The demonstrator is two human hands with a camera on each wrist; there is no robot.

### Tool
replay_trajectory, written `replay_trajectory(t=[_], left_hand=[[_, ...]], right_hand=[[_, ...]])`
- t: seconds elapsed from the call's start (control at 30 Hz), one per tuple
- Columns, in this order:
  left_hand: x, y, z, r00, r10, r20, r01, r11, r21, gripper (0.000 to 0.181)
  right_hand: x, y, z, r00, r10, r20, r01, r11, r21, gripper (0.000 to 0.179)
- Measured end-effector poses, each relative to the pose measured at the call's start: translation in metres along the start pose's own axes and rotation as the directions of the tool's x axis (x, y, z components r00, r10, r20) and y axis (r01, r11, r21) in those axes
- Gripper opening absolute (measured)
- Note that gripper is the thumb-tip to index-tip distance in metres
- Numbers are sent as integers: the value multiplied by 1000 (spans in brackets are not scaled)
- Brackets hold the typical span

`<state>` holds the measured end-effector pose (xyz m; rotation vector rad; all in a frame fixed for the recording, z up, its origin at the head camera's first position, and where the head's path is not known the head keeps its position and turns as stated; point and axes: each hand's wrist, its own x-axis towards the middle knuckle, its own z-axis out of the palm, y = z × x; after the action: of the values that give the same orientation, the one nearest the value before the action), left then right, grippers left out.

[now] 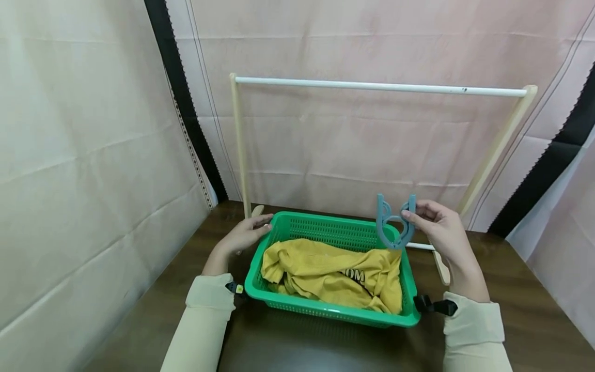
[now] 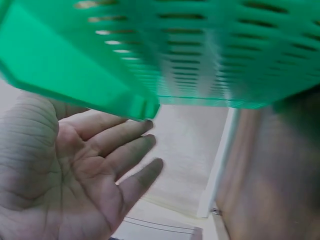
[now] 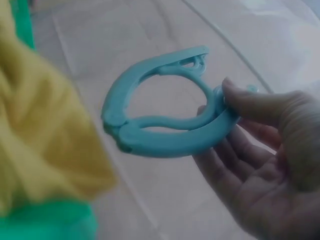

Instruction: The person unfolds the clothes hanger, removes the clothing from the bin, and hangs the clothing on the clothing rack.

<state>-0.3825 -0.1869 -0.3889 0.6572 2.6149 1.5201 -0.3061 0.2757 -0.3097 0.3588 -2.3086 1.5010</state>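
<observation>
My right hand [image 1: 443, 230] pinches one arm of a light blue folding clothes hanger [image 1: 381, 222] between thumb and fingers. The hanger is folded into a U, its curved inner piece showing between the two arms, and it is held up over the right end of a green plastic basket [image 1: 325, 308]. A crumpled yellow garment [image 1: 321, 263] with dark lettering fills much of the basket. At the basket's left end is my left hand [image 1: 244, 233], fingers extended, fingertips right at the rim; the left wrist view shows its palm [image 2: 85, 170] under the rim.
Behind the basket stands a rack with a white crossbar [image 1: 372, 86] and cream posts [image 1: 239, 150]. Its foot [image 1: 441, 267] lies on the dark wooden table [image 1: 316, 346] right of the basket. Pale cloth walls [image 1: 93, 129] with black strips surround the table.
</observation>
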Motion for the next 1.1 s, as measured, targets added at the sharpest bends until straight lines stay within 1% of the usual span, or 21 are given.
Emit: replay_trajectory(t=[0.1, 0.17, 0.23, 0.3, 0.33, 0.43, 0.5, 0.53, 0.57, 0.63, 0.67, 0.73, 0.8, 0.87, 0.9, 0.93, 1.0, 1.03, 1.1], left_hand=[[-3, 6, -1, 1000, -2, 29, 2, 1000, 17, 56], [-2, 14, -3, 999, 0, 50, -2, 1000, 28, 58], [-5, 22, -4, 997, -8, 71, 6, 999, 41, 60], [-12, 31, -6, 995, -15, 95, 9, 998, 56, 61], [-17, 35, -6, 994, -3, 110, -4, 998, 66, 62], [-37, 52, -9, 992, 9, 128, -24, 994, 111, 59], [-50, 63, -12, 992, 34, 122, -53, 986, 157, 57], [-55, 68, -14, 992, 51, 113, -71, 981, 181, 56], [-60, 73, -15, 994, 57, 97, -75, 977, 198, 54], [-67, 82, -17, 993, 97, 72, -110, 970, 218, 51], [-69, 86, -16, 991, 123, 61, -133, 967, 215, 50], [-68, 94, -11, 981, 189, 48, -195, 964, 180, 47], [-64, 102, -1, 962, 267, 61, -272, 954, 122, 45], [-58, 109, 12, 936, 333, 111, -337, 942, 11, 46], [-55, 113, 20, 923, 354, 150, -351, 935, -46, 47], [-52, 117, 27, 912, 363, 192, -350, 931, -101, 49], [-47, 123, 40, 898, 348, 267, -302, 932, -198, 55], [-45, 126, 46, 894, 333, 300, -269, 934, -236, 59], [-42, 130, 54, 891, 302, 338, -221, 941, -257, 64]], right_hand=[[4, -4, 8, 1000, 15, 11, -16, 1000, 22, 39], [5, -9, 10, 1000, 7, 10, -7, 999, 35, 38], [4, -13, 12, 1000, -5, 19, 4, 999, 54, 38], [1, -16, 15, 999, -8, 32, 6, 998, 58, 38], [-1, -17, 17, 999, -6, 39, 4, 998, 57, 38], [-11, -19, 21, 998, 14, 54, -18, 998, 63, 39], [-16, -20, 24, 998, 31, 58, -35, 997, 65, 39], [-18, -20, 26, 997, 37, 62, -41, 997, 68, 39], [-19, -20, 28, 997, 40, 66, -45, 996, 75, 39], [-18, -21, 33, 996, 42, 81, -49, 995, 90, 40], [-17, -22, 35, 995, 41, 91, -50, 994, 101, 40], [-15, -23, 39, 994, 34, 101, -47, 991, 122, 40], [-14, -24, 43, 994, 27, 106, -42, 989, 139, 40], [-16, -25, 47, 993, 25, 118, -43, 988, 149, 40], [-17, -25, 48, 992, 27, 124, -45, 988, 146, 40], [-19, -26, 50, 991, 28, 132, -48, 988, 150, 39], [-23, -27, 53, 989, 28, 148, -51, 987, 154, 38], [-24, -27, 55, 987, 26, 158, -50, 987, 154, 37], [-26, -29, 59, 985, 16, 170, -43, 986, 159, 35]])
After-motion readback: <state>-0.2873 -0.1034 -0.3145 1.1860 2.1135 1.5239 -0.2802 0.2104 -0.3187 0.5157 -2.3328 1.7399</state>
